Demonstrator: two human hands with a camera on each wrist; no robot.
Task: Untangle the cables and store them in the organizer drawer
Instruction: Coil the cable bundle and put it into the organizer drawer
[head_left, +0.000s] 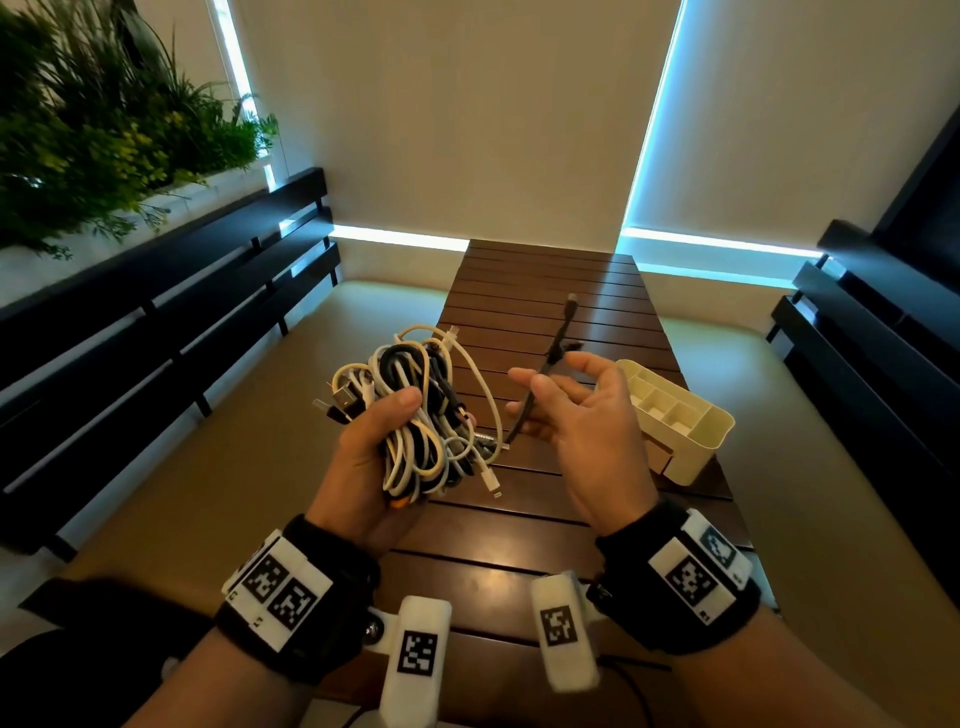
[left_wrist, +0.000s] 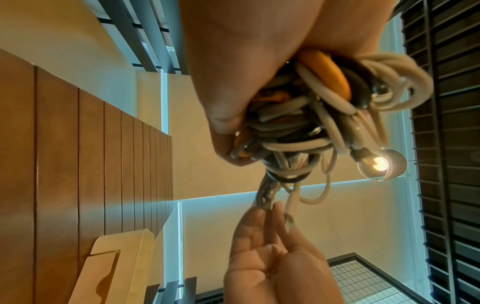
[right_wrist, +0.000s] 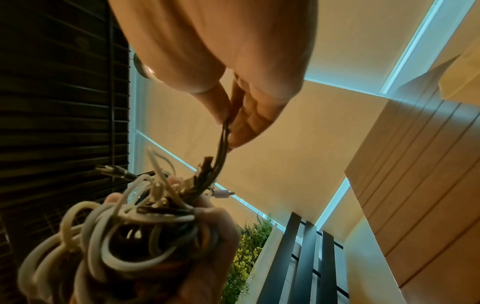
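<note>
My left hand (head_left: 382, 431) grips a tangled bundle of white, black and orange cables (head_left: 415, 410) above the wooden table (head_left: 524, 525); the bundle (left_wrist: 298, 127) fills the left wrist view. My right hand (head_left: 566, 402) pinches a thin black cable (head_left: 550, 364) that runs from the bundle and sticks up past the fingers, its plug at the far end. In the right wrist view the black cable (right_wrist: 222, 148) is pinched between thumb and fingers (right_wrist: 244, 123) above the bundle (right_wrist: 130, 230). A cream organizer (head_left: 685, 421) with several compartments stands at the right, behind the right hand.
Dark slatted benches (head_left: 171, 332) run along both sides of the narrow table. Plants (head_left: 104, 119) fill the upper left. A lit bulb (left_wrist: 380, 164) hangs overhead.
</note>
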